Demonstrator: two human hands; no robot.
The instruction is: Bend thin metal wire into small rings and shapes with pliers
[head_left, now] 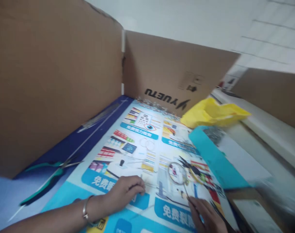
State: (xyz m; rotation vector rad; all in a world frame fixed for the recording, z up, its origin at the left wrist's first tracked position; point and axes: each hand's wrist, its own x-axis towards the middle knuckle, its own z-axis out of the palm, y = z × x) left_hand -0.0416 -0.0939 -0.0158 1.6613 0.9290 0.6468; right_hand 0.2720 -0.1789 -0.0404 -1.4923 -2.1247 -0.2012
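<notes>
"Nearest the camera lies the bare left forearm [57,216], crossing the lower left of the frame. What is biggest beyond it?"

"Brown cardboard [52,84] walls off the upper left, with another panel [159,64] at upper centre. Next in size comes the printed mat [65,197] through the middle, then a yellow bag [210,113] at upper right, then the green-handled pliers [57,174] at lower left."

"How is this step best done?"

"A light pinch by the right hand [206,213] would suit, with the left hand [128,191] close enough to lend support; the thin round rim [185,183] probably bends under rough handling."

"And how do the hands stand?"

"Well apart. At lower right, the right hand's fingers close together on what looks like the rim's stem, the rim itself just above them, right of centre. At lower centre, the left hand curls into a loose fist over the mat; whether it holds anything cannot be told."
</notes>
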